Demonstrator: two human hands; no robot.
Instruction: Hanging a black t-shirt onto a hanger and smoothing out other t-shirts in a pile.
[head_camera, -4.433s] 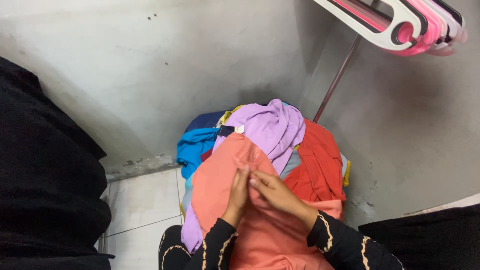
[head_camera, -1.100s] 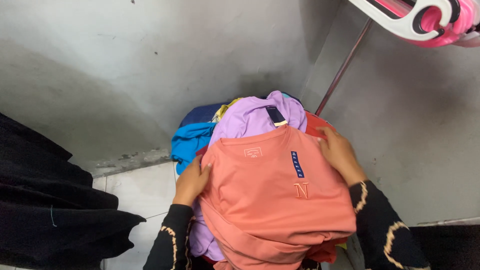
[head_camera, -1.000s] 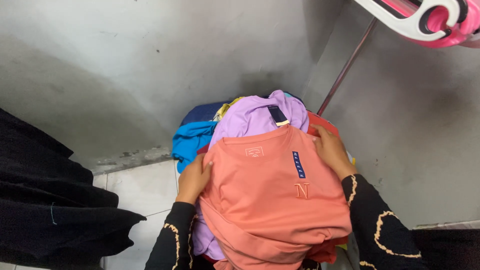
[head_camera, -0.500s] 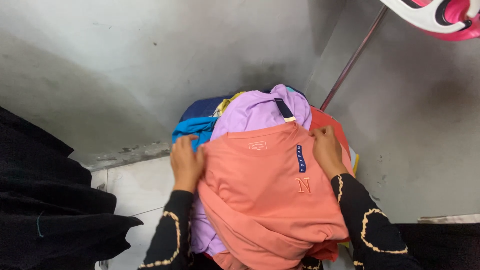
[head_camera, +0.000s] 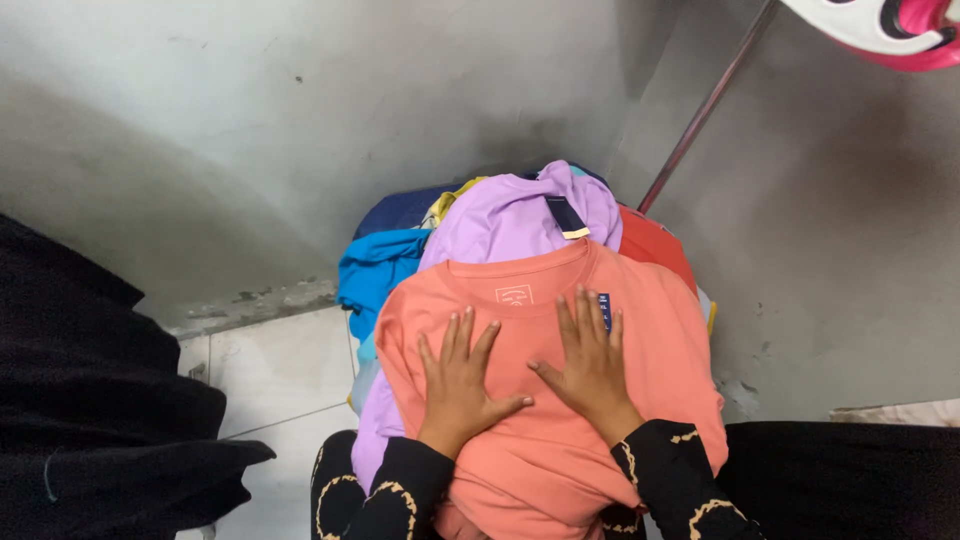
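Grey wall corner; both palms, left hand (head_camera: 458, 378) and right hand (head_camera: 590, 362), flat on salmon shirt (head_camera: 650, 330).

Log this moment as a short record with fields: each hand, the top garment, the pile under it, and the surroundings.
left hand: left hand flat, fingers spread, palm down on the salmon T-shirt
right hand: right hand flat beside it on the same shirt, partly covering a dark tag
top garment: salmon T-shirt, spread face up, neckline away from the person
pile: lilac garment under it, blue garment at left, red garment at right
surroundings: grey wall, metal rod, hangers at top right
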